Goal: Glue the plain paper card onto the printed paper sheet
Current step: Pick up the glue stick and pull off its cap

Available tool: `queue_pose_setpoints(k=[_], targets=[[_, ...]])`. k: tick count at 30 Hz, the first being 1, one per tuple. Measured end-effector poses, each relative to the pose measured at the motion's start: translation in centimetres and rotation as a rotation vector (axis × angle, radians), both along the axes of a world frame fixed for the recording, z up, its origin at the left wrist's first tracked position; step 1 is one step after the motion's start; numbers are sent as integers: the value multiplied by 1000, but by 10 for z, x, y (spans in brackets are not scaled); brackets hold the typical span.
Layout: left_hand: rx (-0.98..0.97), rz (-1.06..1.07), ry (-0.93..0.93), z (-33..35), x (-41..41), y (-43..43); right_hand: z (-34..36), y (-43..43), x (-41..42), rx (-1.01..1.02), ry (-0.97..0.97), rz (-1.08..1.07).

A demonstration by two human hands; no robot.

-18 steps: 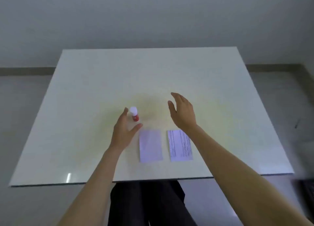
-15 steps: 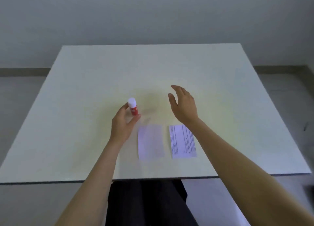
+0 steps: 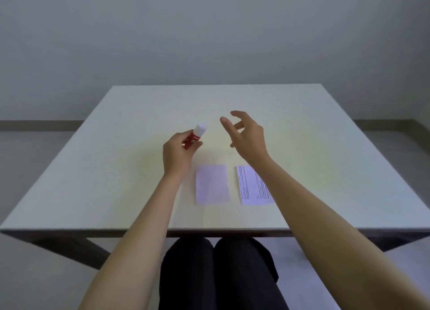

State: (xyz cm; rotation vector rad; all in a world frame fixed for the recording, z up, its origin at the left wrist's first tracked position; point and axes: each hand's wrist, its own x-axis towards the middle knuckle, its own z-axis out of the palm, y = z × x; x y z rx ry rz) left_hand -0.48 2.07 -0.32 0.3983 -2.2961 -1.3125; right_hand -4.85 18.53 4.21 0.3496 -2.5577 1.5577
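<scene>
Left hand (image 3: 178, 153) raised on an extended bare forearm, fingers and thumb closed round the red body of a glue stick (image 3: 195, 137), its white cap tilted up and to the right. Right hand (image 3: 247, 136) up at about the same height and just beside it, empty, fingers spread and loosely curled (thumb pointing toward the cap, not touching it). Both forearms reaching forward from the lower corners of the view, converging slightly.
</scene>
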Motion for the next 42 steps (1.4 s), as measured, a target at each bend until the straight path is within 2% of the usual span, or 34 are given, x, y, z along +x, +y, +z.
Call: queue_pose_setpoints(k=[3,8,13,16,18,22,25,30,35,42], targets=[[-195,-84,54,9,5,1,8,-6,2,-79,-153,-18],[-376,-161,108,21,12,4,6,-13,0,58,-282,106],[-481,-149,125,31,12,0,6,7,-5,-167,-401,477],[-511,-154,127,37,9,4,10,6,-5,-94,-451,356],[-531,-167,128,38,7,7,10,5,-7,-127,-420,302],[-538,-150,120,37,7,5,10,11,-9,-185,-406,414],[-549,-164,123,37,6,6,9,9,-5,-138,-382,344],[-403,-152,52,32,4,1,5,19,-13,-189,-185,207],[-122,24,12,25,14,-24,-11,69,-43,173,33,-106],[13,82,2,22,20,-22,-51,102,-60,331,-40,-206]])
